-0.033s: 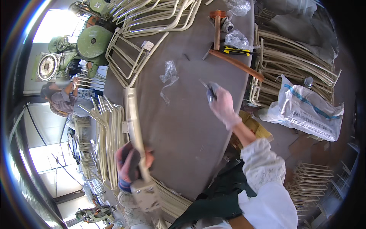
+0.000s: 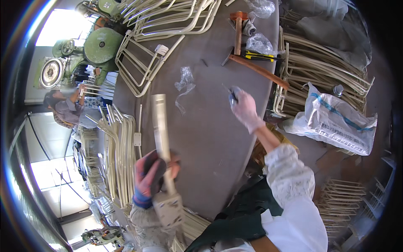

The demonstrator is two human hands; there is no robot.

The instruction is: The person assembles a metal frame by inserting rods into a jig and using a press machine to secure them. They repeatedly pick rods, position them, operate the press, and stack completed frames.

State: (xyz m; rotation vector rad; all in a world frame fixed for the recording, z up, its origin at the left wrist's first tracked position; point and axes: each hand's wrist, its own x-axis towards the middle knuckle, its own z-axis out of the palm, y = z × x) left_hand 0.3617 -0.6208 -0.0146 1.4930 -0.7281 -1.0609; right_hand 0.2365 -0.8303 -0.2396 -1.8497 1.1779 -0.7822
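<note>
My left hand (image 2: 152, 174), in a red and dark glove, is closed round a cream metal bar (image 2: 160, 122). The bar points away from me, tilted, with a cream perforated plate (image 2: 169, 210) at its near end; motion blurs it. Over the right side of the brown table (image 2: 201, 147), my right hand (image 2: 244, 110), in a pale glove, is closed round a small dark-handled tool (image 2: 232, 97). Its thin tip is blurred, so the exact kind is unclear. Crumpled clear plastic film (image 2: 186, 80) lies on the table between the two hands, farther off.
Bent cream tubes (image 2: 121, 155) are stacked at left, with a tube frame (image 2: 145, 69) beyond. Hammers (image 2: 260, 71) and yellow-black pliers (image 2: 259, 56) lie at the far right edge. Beside the table are more tubes (image 2: 327, 63) and a white sack (image 2: 336, 122). A person (image 2: 69, 107) works at left.
My left hand has shifted right with the cream bar, which now sits farther from the stacked tubes. My right hand has barely moved.
</note>
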